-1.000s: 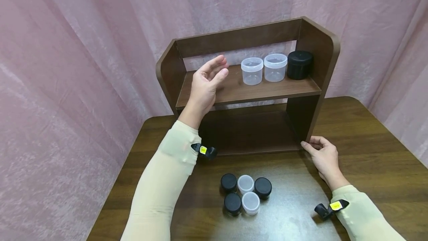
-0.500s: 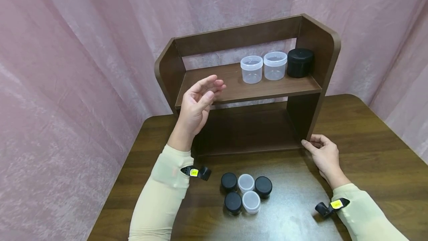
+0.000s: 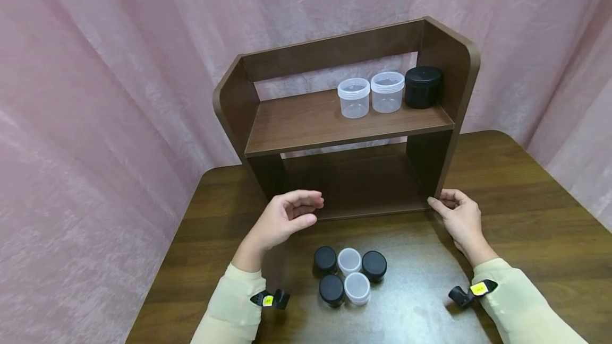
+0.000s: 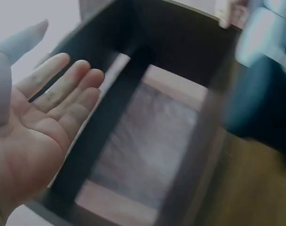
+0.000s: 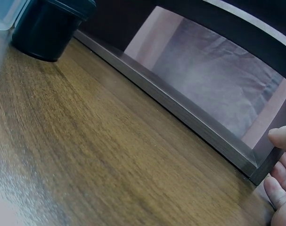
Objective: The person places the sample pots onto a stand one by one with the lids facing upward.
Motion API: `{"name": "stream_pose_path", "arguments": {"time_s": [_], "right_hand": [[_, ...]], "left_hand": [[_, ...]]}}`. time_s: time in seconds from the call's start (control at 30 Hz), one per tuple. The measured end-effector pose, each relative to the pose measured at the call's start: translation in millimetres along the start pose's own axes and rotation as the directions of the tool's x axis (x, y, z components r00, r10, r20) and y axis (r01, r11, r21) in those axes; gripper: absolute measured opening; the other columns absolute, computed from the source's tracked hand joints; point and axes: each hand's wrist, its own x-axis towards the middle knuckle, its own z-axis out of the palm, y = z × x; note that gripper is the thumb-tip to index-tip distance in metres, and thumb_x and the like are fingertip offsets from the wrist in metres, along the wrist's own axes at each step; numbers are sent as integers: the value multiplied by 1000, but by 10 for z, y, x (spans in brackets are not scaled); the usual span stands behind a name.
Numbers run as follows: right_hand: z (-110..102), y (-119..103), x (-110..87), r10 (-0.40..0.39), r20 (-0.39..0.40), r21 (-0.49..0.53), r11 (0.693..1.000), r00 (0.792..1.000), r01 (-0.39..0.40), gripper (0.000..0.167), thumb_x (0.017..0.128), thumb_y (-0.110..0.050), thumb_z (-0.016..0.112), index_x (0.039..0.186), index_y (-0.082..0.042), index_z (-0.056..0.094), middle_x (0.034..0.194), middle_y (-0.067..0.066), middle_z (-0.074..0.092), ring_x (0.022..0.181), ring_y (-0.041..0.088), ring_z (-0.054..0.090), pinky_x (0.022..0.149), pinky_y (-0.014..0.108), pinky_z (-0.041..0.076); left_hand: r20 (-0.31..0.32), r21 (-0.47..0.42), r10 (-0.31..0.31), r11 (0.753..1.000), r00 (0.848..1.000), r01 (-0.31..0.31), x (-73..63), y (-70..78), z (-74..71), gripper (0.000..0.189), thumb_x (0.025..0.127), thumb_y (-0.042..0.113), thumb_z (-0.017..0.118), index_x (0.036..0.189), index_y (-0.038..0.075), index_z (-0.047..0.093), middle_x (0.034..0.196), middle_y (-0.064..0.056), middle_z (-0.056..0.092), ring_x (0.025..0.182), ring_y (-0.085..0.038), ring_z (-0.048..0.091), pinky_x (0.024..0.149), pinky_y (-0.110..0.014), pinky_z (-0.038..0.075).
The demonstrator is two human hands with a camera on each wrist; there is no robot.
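Note:
My left hand (image 3: 289, 216) hangs in the air in front of the lower shelf, with nothing in it. Its fingers are loosely bent and the thumb stands apart; the left wrist view shows the bare palm (image 4: 36, 141). My right hand (image 3: 461, 222) holds the front bottom corner of the brown wooden shelf unit (image 3: 349, 134), thumb at the front edge and fingers along the outer side. Below my left hand, several small jars stand grouped on the table, among them a black-lidded jar (image 3: 332, 289) and a white-lidded jar (image 3: 357, 287).
On the upper board stand two clear plastic jars (image 3: 354, 99) (image 3: 388, 93) and a black jar (image 3: 423, 87) against the right side panel. The wooden table (image 3: 210, 238) has a rounded far corner. A pink curtain (image 3: 119, 94) hangs behind.
My left hand has come down from the upper board to in front of the lower shelf, holding nothing throughout. My right hand stays at the corner of the shelf unit. The jars have not moved.

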Motion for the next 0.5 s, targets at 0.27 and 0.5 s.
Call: {"name": "stream_pose_path", "arguments": {"time_s": [0.27,0.5], "right_hand": [[27,4,0,0,-17,28,1000,1000,1,36,85,-30,75,106,-3,63,89,-7,59,84,3,54,63,12,45],[39,9,3,-5,-19,29,1000,1000,5,34,84,-29,76,105,-4,63,88,-9,59,83,2,54,64,12,44]], "left_hand": [[51,25,-138,990,989,137,-183,-460,83,41,86,-5,68,125,-8,56,122,-23,59,115,-40,55,99,-52,42],[184,110,-272,961,945,255,-273,-770,124,43,85,10,74,125,5,61,127,-16,60,119,-28,56,103,-40,42]]}}
